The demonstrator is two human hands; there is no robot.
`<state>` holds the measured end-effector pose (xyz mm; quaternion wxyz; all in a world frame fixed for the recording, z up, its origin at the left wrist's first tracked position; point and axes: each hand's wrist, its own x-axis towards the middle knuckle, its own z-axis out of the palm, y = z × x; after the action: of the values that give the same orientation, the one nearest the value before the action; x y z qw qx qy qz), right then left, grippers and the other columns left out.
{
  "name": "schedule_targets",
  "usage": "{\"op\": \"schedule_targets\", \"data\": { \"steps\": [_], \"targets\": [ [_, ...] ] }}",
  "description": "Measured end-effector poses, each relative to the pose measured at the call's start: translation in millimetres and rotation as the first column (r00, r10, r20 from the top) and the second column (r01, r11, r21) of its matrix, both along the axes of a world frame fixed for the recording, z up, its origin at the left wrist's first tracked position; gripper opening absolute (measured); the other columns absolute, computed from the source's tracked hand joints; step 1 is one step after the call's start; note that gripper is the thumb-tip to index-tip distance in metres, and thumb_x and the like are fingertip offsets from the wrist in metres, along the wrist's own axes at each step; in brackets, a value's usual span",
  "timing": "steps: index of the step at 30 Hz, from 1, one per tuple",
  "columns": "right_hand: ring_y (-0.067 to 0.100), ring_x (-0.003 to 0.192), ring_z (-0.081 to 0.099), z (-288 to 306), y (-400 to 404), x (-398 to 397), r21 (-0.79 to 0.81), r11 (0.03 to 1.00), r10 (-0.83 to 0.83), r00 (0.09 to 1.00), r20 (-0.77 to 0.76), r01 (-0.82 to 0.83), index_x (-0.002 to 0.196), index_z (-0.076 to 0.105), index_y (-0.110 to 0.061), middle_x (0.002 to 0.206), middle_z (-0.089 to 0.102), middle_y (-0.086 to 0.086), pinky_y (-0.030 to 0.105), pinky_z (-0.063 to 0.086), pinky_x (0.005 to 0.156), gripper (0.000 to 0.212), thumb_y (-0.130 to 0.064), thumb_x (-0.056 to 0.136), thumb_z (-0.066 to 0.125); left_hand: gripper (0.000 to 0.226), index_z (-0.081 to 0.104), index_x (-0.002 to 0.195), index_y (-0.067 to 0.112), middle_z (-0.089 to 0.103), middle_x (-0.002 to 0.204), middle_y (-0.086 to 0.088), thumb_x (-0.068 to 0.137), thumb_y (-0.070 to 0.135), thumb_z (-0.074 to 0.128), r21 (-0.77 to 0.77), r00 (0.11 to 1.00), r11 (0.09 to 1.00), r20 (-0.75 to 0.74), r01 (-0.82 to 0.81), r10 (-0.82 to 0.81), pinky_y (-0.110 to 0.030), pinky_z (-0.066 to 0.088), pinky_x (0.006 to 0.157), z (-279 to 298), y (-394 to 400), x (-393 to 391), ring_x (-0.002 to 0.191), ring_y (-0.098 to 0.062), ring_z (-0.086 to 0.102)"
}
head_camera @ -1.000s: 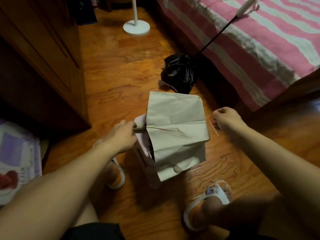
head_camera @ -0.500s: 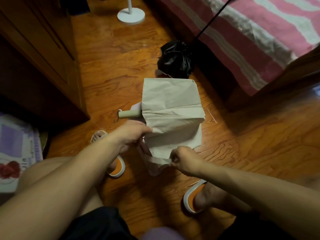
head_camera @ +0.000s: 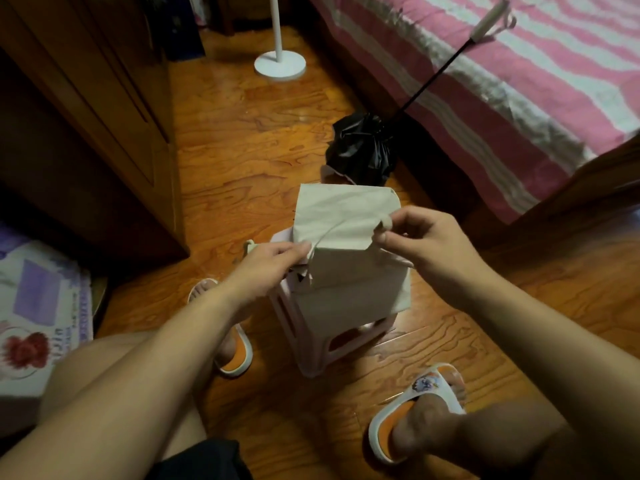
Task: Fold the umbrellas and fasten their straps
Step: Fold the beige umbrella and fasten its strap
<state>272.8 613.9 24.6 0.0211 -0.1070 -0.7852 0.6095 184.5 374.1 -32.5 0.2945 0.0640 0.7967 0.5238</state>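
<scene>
Now: beige umbrella [head_camera: 349,258] on stool [head_camera: 332,341] — right hand [head_camera: 415,244] has come up, pinching its strap [head_camera: 341,230]; left hand [head_camera: 266,268] grips canopy. Fastening looks next; 1 black umbrella [head_camera: 362,147] far, unfolded.

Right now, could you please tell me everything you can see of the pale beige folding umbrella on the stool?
The pale beige folding umbrella lies collapsed on a small pink plastic stool, its matte fabric pressed into flat, creased panels. A pale handle end pokes out at the left. The left hand holds the fabric near it, while the right hand pinches the thin strap, lifted across the top and not yet fastened.
</scene>
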Motion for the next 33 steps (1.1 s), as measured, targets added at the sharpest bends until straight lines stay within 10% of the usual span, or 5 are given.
{"op": "schedule_targets", "data": {
  "steps": [3,12,17,23,33],
  "targets": [
    [0.013,0.082,0.071,3,9,-27,0.029,0.999,-0.029,0.999,0.029,0.028,0.089,0.076,-0.012,0.089,0.076,0.006,0.034,0.059,0.082,0.002,-0.014,0.089,0.077,0.079,0.075,0.115,0.021,0.074,0.116,0.004,0.078,0.087,0.050,0.157,0.998,0.987,0.055,-0.021,0.012,-0.034,0.044,0.103,7,9,-6,0.115,-0.014,0.065],
    [0.017,0.077,0.072,-17,22,-151,-0.240,0.970,-0.013,0.995,0.101,0.037,0.096,0.060,-0.006,0.088,0.075,0.011,0.030,0.057,0.068,0.011,-0.001,0.093,0.069,0.011,0.077,0.093,0.012,0.073,0.099,0.008,0.094,0.022,0.072,-0.025,0.995,1.000,-0.094,0.017,-0.019,-0.013,0.050,0.074,-18,17,-43,0.092,-0.007,0.068],
    [0.023,0.087,0.076,-39,40,-194,-0.301,0.946,-0.070,0.981,0.179,0.122,0.108,0.060,-0.006,0.103,0.077,0.015,0.022,0.053,0.055,0.008,-0.004,0.101,0.058,0.020,0.079,0.085,0.021,0.073,0.117,0.007,0.095,0.035,0.070,-0.088,0.990,0.986,-0.011,-0.142,0.142,-0.040,0.050,0.105,-34,25,-64,0.113,-0.012,0.065],
    [0.015,0.085,0.070,-66,58,-218,0.124,0.992,-0.068,0.953,0.296,0.032,0.124,0.064,-0.009,0.100,0.075,0.005,0.038,0.058,0.082,0.025,-0.021,0.103,0.058,0.013,0.076,0.089,0.021,0.075,0.085,0.009,0.091,0.034,0.075,-0.200,0.992,0.972,-0.027,-0.125,0.122,-0.036,0.058,0.084,-25,43,-85,0.085,-0.012,0.071],
    [0.030,0.123,0.052,-75,17,-96,0.897,0.380,0.428,0.903,0.043,-0.223,0.124,0.064,-0.018,0.129,0.060,0.006,0.041,0.045,0.104,0.034,-0.037,0.101,0.047,0.025,0.075,0.082,0.012,0.073,0.080,-0.001,0.094,0.033,0.072,-0.233,0.965,0.937,-0.025,-0.259,0.261,-0.032,0.052,0.069,-40,51,-100,0.077,-0.020,0.067]
  ]
}}
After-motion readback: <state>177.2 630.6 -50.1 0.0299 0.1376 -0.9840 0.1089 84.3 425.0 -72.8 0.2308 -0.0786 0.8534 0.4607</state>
